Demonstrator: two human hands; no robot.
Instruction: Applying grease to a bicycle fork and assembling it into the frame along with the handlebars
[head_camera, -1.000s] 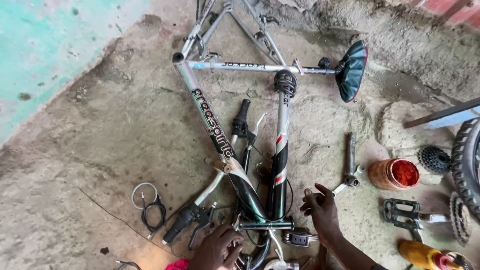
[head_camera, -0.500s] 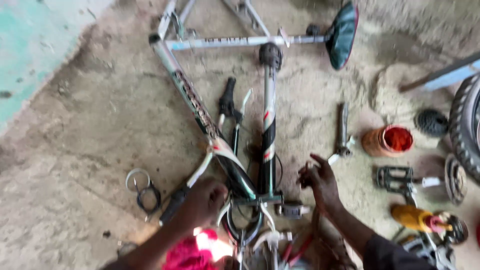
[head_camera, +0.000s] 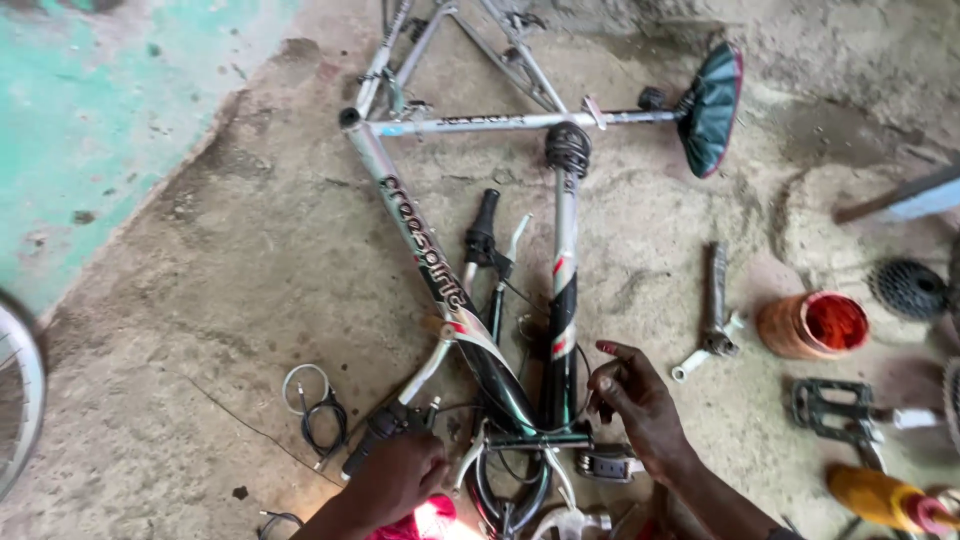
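— What colours run along the bike frame (head_camera: 455, 290)?

— Silver-grey tubes that turn black lower down, with red and white flashes and dark lettering on the down tube.

— And the saddle (head_camera: 712, 110)?

— Dark teal-green with a red edge.

— The little tub (head_camera: 812, 326) on the right?

— Orange-brown outside, bright red inside.

— Anything yellow?

— A bottle (head_camera: 885, 497) at the lower right, yellow with a red end.

— The handlebar grips (head_camera: 482, 226)?

— Black, like the coiled cable (head_camera: 318, 420) on the ground, beside a pale grey loop.

— The floor (head_camera: 200, 300) itself?

— Dusty grey-brown concrete, with a worn turquoise patch (head_camera: 90, 110) at the upper left.

— And under the left hand (head_camera: 395, 478)?

— Something bright pink-red.
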